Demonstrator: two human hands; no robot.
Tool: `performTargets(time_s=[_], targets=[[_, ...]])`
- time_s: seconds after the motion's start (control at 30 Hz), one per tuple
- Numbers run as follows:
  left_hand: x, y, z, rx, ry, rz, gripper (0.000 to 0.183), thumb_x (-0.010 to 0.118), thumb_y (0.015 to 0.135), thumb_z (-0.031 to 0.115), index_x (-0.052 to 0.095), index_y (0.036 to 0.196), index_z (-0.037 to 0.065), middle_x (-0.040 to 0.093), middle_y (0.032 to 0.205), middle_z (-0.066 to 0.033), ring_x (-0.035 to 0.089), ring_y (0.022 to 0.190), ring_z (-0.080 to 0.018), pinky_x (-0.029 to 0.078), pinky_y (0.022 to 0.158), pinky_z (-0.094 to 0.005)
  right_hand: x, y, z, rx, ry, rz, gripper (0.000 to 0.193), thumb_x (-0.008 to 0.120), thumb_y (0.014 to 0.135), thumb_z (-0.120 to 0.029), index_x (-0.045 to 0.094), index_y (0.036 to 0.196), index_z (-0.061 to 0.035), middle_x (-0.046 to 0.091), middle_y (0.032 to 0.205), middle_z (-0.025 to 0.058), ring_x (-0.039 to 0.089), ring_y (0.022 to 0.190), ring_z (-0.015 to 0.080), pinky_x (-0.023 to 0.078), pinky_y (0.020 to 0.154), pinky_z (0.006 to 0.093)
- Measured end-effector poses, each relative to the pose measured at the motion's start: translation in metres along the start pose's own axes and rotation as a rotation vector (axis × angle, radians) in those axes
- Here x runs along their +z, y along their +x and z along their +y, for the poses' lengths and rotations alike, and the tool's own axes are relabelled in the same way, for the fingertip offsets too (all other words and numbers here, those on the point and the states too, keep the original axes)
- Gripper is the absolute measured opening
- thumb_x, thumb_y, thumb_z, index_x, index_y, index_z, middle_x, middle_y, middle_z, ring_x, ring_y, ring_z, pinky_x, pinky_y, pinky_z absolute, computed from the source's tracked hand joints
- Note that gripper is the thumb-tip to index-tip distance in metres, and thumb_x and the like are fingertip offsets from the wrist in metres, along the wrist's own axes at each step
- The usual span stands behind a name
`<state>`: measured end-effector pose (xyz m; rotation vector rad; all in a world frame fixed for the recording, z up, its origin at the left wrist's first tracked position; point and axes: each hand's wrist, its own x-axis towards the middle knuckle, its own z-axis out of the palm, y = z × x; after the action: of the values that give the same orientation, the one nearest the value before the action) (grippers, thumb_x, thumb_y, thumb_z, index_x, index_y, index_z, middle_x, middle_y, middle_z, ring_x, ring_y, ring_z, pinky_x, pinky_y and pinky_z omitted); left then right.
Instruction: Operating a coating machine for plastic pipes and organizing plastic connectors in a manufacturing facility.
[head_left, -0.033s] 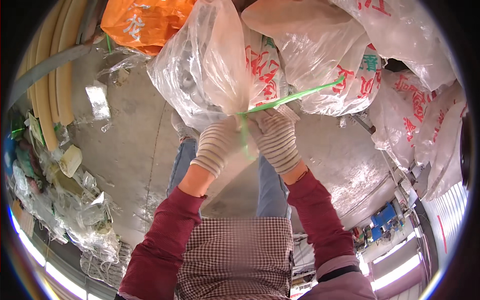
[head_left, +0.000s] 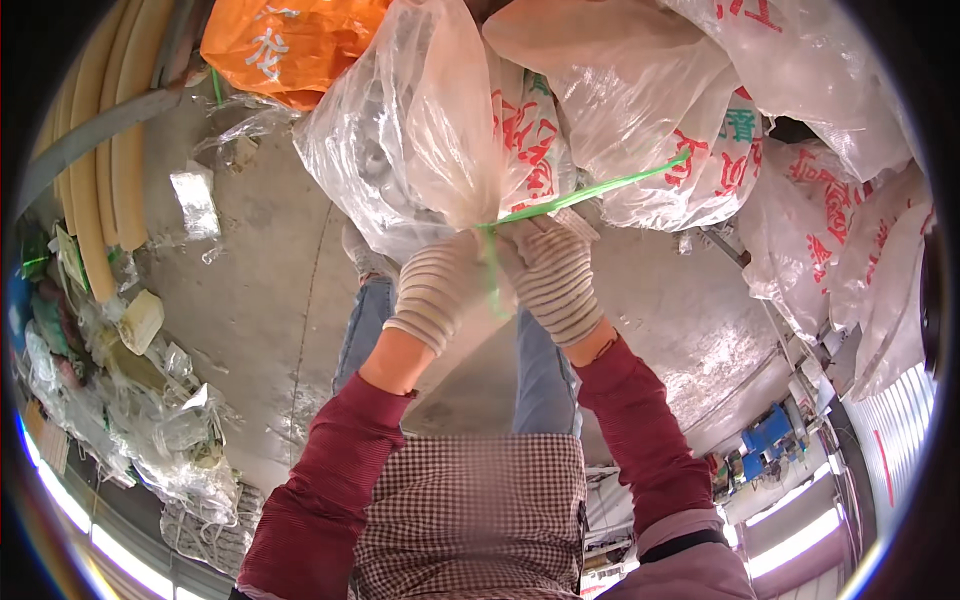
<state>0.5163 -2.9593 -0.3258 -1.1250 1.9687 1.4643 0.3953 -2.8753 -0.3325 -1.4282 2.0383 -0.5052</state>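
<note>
Hands [head_left: 500, 275] closed on green tie [head_left: 590, 195]

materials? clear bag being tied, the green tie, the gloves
Clear bag: thin glossy plastic film, by its see-through, crinkled look. Green tie: likely flat plastic strapping, narrow and smooth. Gloves on left hand and right hand: knit fabric, probably cotton, ribbed and matte.

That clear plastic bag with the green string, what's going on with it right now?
A person in striped knit gloves is tying off the gathered neck of a clear plastic bag. The left hand and right hand are pressed together just under the neck, gripping a green plastic strap whose loose end sticks out to the right. More filled white printed bags and an orange bag are piled beyond it, and plastic scraps lie on the concrete floor.
</note>
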Motion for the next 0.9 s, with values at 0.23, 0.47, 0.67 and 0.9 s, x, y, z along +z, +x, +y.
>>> performTargets(time_s=[0.23, 0.47, 0.67, 0.9], targets=[[0.001, 0.005, 0.005, 0.019, 0.216, 0.052, 0.022, 0.051, 0.087, 0.025, 0.058, 0.091, 0.005, 0.062, 0.069, -0.0166, 0.061, 0.064, -0.0339, 0.046, 0.058, -0.044, 0.014, 0.001, 0.003, 0.318, 0.126, 0.089, 0.014, 0.059, 0.08, -0.018, 0.061, 0.084, -0.0048, 0.063, 0.081, 0.0096, 0.062, 0.073, 0.0255, 0.049, 0.062, 0.0362], [0.02, 0.01, -0.038, 0.216, 0.119, -0.097, 0.027, 0.054, 0.086, 0.023, 0.058, 0.101, 0.001, 0.064, 0.075, -0.0103, 0.063, 0.066, -0.0239, 0.05, 0.056, -0.0325, 0.064, -0.017, 0.026, 1.153, 1.372, 0.276, 0.012, 0.058, 0.082, -0.01, 0.061, 0.084, 0.0009, 0.065, 0.079, 0.0082, 0.061, 0.067, 0.0148, 0.049, 0.063, 0.0282], [0.042, -0.01, -0.004, -0.192, -2.267, -0.594, 0.028, 0.059, 0.084, 0.022, 0.057, 0.106, 0.005, 0.042, 0.055, 0.0048, 0.033, 0.04, -0.0065, 0.027, 0.04, -0.0202, 0.088, -0.004, 0.038, 0.87, 0.907, 0.276, 0.023, 0.06, 0.08, -0.008, 0.063, 0.099, 0.0041, 0.069, 0.089, 0.012, 0.063, 0.075, 0.0166, 0.047, 0.068, 0.0285], [0.024, -0.007, -0.029, -0.441, -1.345, -0.292, 0.026, 0.068, 0.08, 0.031, 0.06, 0.087, 0.008, 0.04, 0.054, 0.0056, 0.033, 0.04, -0.0062, 0.023, 0.039, -0.0199, 0.051, -0.076, 0.025, 0.777, 0.99, 0.143, 0.01, 0.059, 0.079, -0.006, 0.065, 0.087, -0.0013, 0.061, 0.086, 0.0041, 0.056, 0.077, 0.0111, 0.045, 0.069, 0.0269]])
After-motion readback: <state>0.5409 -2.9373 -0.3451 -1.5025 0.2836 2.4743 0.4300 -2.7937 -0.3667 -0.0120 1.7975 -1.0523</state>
